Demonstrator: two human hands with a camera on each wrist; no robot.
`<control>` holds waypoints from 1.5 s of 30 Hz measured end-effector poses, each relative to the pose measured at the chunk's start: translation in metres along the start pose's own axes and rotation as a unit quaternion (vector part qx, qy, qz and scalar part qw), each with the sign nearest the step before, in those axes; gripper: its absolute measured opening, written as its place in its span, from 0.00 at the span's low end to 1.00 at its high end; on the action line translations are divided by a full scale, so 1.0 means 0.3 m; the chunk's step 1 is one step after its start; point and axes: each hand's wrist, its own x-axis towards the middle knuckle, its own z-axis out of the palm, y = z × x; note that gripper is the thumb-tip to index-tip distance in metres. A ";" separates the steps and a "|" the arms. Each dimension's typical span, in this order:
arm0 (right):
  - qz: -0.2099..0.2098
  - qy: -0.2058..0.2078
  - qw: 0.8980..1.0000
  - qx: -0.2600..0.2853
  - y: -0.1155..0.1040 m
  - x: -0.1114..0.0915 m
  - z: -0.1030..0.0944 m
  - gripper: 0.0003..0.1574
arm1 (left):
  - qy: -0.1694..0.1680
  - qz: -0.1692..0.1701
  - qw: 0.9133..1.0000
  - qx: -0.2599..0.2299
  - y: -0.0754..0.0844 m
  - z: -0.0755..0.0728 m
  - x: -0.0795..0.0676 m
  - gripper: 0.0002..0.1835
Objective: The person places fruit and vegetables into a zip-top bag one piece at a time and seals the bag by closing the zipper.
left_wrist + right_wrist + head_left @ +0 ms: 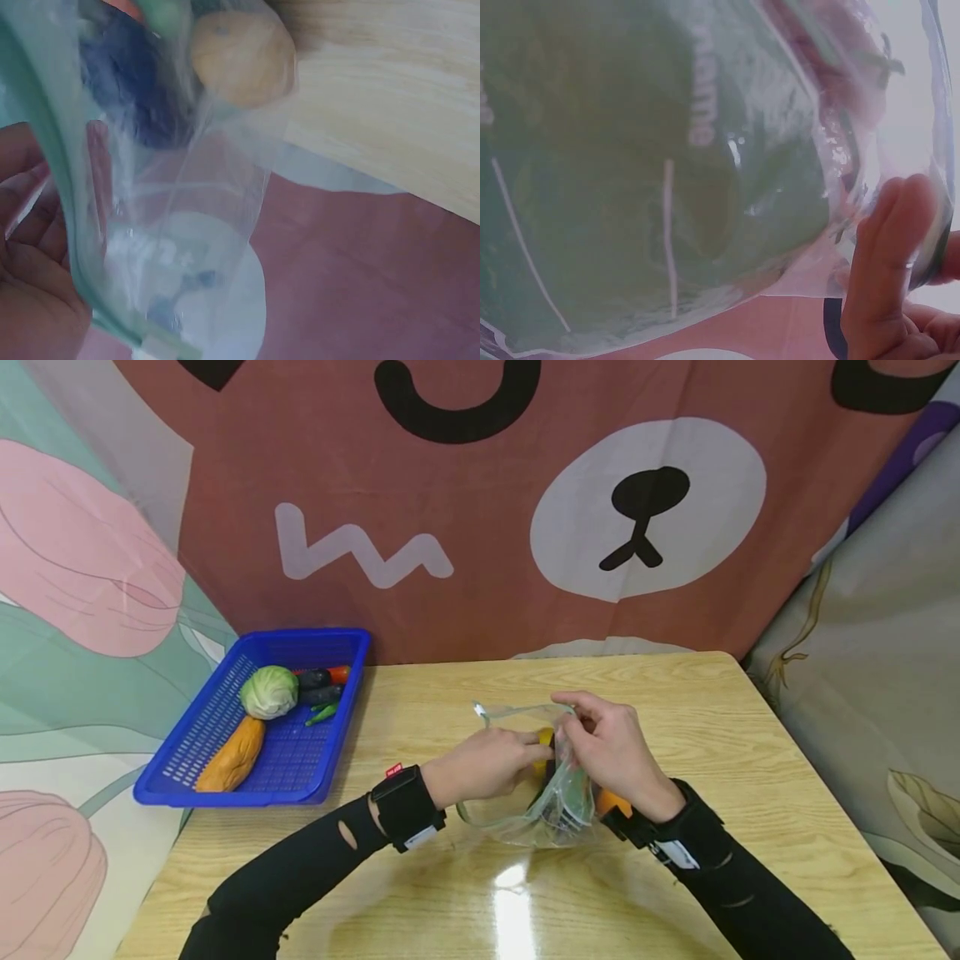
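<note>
A clear zip bag (pixel 551 831) with a green-edged mouth stands on the table between both hands. My right hand (pixel 618 752) pinches its rim on the right side, holding the mouth apart. The left hand (pixel 487 764) reaches in at the mouth, its fingers near a yellow and dark item (pixel 546 747). In the left wrist view, a dark purple vegetable (pixel 139 82) and a round orange item (pixel 247 56) show through the film, and the palm holds nothing visible. Green printed film (pixel 645 180) fills much of the right wrist view.
A blue plastic basket (pixel 330 768) stands at the table's left edge. It holds a cabbage (pixel 270 692), a long orange gourd (pixel 232 756), dark vegetables (pixel 318 695), a red-orange one (pixel 340 674) and green peppers (pixel 322 714). A printed cloth (pixel 465 610) hangs behind the table.
</note>
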 end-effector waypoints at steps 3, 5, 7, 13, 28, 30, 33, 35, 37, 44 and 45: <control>-0.001 0.001 1.000 -0.002 0.002 0.001 0.002 0.18 | 0.035 0.006 0.999 -0.019 -0.015 -0.019 -0.020 0.10; -0.001 0.001 1.000 -0.003 0.002 0.002 0.005 0.18 | 0.067 0.009 0.997 -0.032 -0.029 -0.037 -0.035 0.08; 0.000 -0.001 1.000 -0.002 0.002 0.003 0.008 0.18 | 0.100 0.003 0.994 -0.045 -0.045 -0.061 -0.050 0.08; 0.007 -0.007 1.000 -0.001 0.001 0.005 0.014 0.18 | 0.151 -0.059 0.984 -0.077 -0.105 -0.139 -0.096 0.08; 0.004 -0.005 1.000 -0.005 0.003 0.000 0.010 0.18 | 0.058 -0.366 0.925 -0.085 -0.409 -0.242 -0.330 0.19; 0.004 -0.006 1.000 -0.004 0.004 0.000 0.010 0.18 | 0.054 -0.382 0.920 -0.071 -0.436 -0.239 -0.353 0.17; 0.005 -0.006 1.000 -0.004 0.003 0.002 0.009 0.19 | 0.052 -0.404 0.912 -0.052 -0.467 -0.240 -0.382 0.17; 0.006 -0.006 1.000 -0.004 0.002 0.002 0.008 0.19 | 0.050 -0.416 0.907 -0.051 -0.491 -0.239 -0.403 0.17; 0.006 -0.006 1.000 -0.004 0.001 0.003 0.007 0.19 | 0.043 -0.428 0.901 -0.050 -0.518 -0.234 -0.427 0.17; 0.005 -0.006 1.000 -0.006 0.004 0.001 0.008 0.18 | -0.048 -0.465 0.876 -0.117 -0.606 -0.191 -0.497 0.30; 0.006 -0.007 1.000 -0.003 0.005 0.001 0.008 0.18 | -0.063 -0.470 0.871 -0.131 -0.617 -0.185 -0.502 0.34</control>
